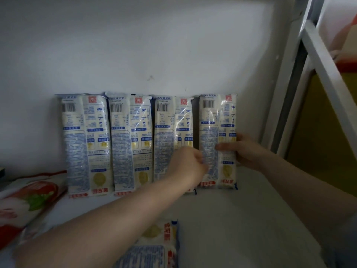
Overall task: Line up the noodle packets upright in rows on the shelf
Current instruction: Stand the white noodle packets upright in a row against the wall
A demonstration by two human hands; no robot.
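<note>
1. Back row: four noodle packets standing against the wall, print upside down. First packet (pixel 87 146), second packet (pixel 131 144), third packet (pixel 172 132) touching side by side; fourth packet (pixel 217 142) rightmost, slim gap from the third.
2. Step in hand, judged: seating the fourth packet into the row. Next move likely: nudge it left to close the gap, check it stands alone, let go.
3. Left hand (pixel 185 165) over the third/fourth seam, fingers curled, blurred; grip unclear.
4. Right hand (pixel 243 149) clamped on the fourth packet's right edge, thumb across the front.
5. Spare packet (pixel 154 246) lying flat on the shelf (pixel 251 219), near front edge; next to stand, probably.
</note>
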